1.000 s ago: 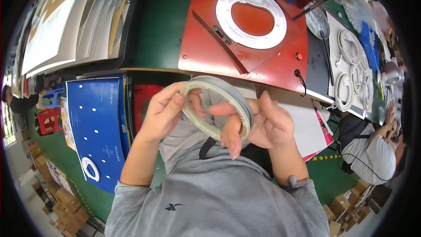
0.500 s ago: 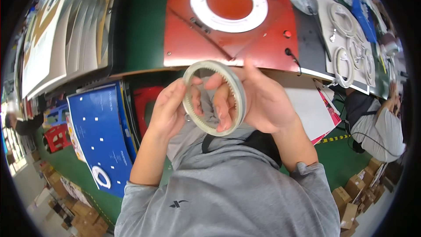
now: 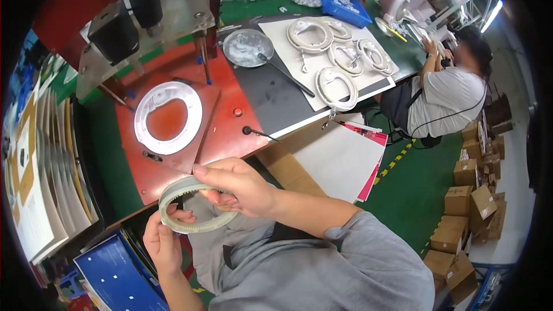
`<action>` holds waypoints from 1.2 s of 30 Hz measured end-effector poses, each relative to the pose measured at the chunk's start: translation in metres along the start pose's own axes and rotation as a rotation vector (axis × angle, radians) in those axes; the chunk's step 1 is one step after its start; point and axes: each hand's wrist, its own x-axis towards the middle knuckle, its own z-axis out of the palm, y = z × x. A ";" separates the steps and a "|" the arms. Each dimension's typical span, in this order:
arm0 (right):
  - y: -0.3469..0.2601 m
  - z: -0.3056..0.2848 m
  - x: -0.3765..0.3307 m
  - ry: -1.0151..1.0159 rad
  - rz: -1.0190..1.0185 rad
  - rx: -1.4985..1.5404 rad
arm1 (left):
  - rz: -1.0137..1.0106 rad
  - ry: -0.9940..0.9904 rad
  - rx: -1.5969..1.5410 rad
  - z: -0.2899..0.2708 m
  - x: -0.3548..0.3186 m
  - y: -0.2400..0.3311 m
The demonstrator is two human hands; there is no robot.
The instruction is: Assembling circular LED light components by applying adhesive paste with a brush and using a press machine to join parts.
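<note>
A pale, translucent ring gear [image 3: 199, 228] with teeth round its inner side is held tilted in front of my body, near the table's front edge. My left hand [image 3: 163, 243] grips its near left rim, with fingertips showing inside the ring. My right hand [image 3: 245, 187] holds the far right side, thumb on the outer wall and fingers curled through the opening. Beyond it, a white ring-shaped plate [image 3: 194, 109] lies flat on the red base [image 3: 227, 132] of a press-like machine.
Right of the red base are a round dish of whitish paste [image 3: 247, 46] and a dark stick [image 3: 291, 78]. Several pale ring assemblies [image 3: 337, 89] lie on a white board, behind them a blue bin [image 3: 343, 8]. A person [image 3: 443, 98] sits at the far right. Cardboard boxes [image 3: 461, 196] are stacked on the floor.
My view has swung to the right, bringing the dish, ring assemblies and seated person further in. The ring gear has turned in my hands, and my right fingers have closed onto its rim.
</note>
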 end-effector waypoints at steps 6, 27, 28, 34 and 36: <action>-0.010 -0.013 -0.005 -0.126 -0.177 -0.293 | 0.112 -0.084 0.184 0.013 0.010 0.018; -0.096 -0.163 -0.005 1.039 -0.714 -1.925 | 0.099 -0.018 0.299 -0.004 0.039 0.030; -0.095 -0.168 -0.004 1.092 -0.580 -1.965 | 0.061 -0.009 0.259 -0.005 0.040 0.027; -0.096 -0.189 -0.001 1.084 -0.573 -1.869 | 0.079 0.005 0.251 -0.010 0.037 0.023; -0.102 -0.188 0.001 1.112 -0.641 -1.738 | 0.085 0.011 0.261 -0.010 0.036 0.026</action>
